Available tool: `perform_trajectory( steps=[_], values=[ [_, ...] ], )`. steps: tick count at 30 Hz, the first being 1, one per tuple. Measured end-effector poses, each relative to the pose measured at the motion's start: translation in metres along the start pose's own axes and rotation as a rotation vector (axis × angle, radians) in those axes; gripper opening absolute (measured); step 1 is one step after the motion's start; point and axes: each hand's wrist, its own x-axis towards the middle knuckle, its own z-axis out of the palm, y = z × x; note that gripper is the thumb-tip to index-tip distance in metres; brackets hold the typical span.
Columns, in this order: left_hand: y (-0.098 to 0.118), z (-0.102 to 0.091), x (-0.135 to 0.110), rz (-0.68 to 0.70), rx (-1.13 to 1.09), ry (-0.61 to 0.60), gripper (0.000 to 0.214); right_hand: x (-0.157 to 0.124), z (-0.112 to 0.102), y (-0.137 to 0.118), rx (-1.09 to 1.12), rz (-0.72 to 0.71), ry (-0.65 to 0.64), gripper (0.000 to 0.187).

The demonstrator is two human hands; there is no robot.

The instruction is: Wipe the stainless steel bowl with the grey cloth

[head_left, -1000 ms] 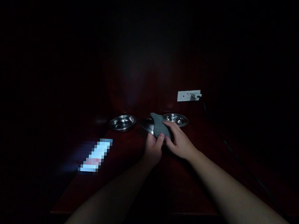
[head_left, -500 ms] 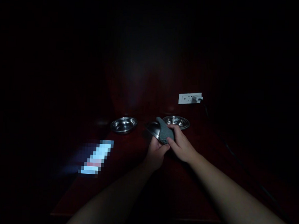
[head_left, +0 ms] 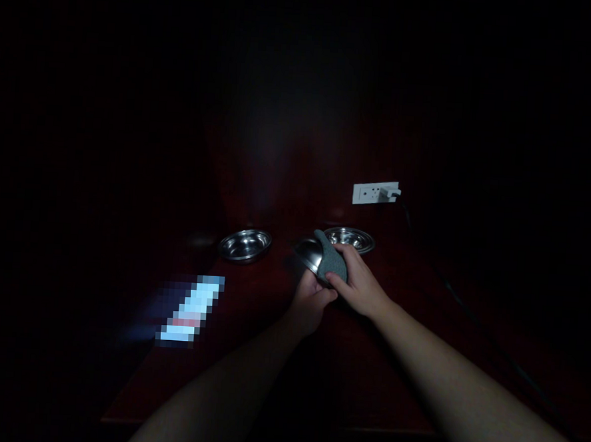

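A shiny metal bowl [head_left: 307,254] is tilted above the dark red table, its rounded side partly covered by a grey-green cloth [head_left: 333,263]. My left hand [head_left: 312,301] grips the bowl from below, near its lower edge, with the thumb towards the right. Pressed around the cloth, my right hand [head_left: 359,283] holds it against the bowl's right side. The cloth and my fingers hide much of the bowl.
Another metal bowl [head_left: 244,246] stands to the left, and metal dishes [head_left: 349,239] sit behind my right hand. A bright pixelated panel [head_left: 192,311] lies at left. On the wall, a socket [head_left: 376,193] has a plug with a cable [head_left: 463,302] trailing right.
The cloth and my right hand have shifted slightly over the bowl, and the cloth's folds look smoother. The bowl has moved a little to the right.
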Motion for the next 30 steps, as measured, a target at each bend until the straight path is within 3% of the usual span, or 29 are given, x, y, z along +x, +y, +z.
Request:
perform_trajectory(
  steps=[3,10,16,24,30],
  values=[
    [-0.003,-0.002,0.0,-0.016,-0.06,0.019,0.05,0.0,0.002,0.0,-0.023,0.006,0.012,0.049],
    [-0.003,0.004,0.004,-0.007,-0.166,0.193,0.039,0.0,0.003,-0.001,-0.054,-0.013,0.018,0.042],
    [0.004,0.004,0.008,-0.041,-0.236,0.25,0.029,0.0,0.002,0.0,-0.068,-0.048,0.009,0.041],
    [0.002,0.007,0.006,-0.082,-0.237,0.16,0.032,0.001,-0.002,0.003,-0.075,-0.007,0.043,0.045],
    [0.003,0.001,0.003,-0.078,-0.147,-0.057,0.041,0.001,-0.004,0.004,-0.008,0.023,0.059,0.044]
  ],
)
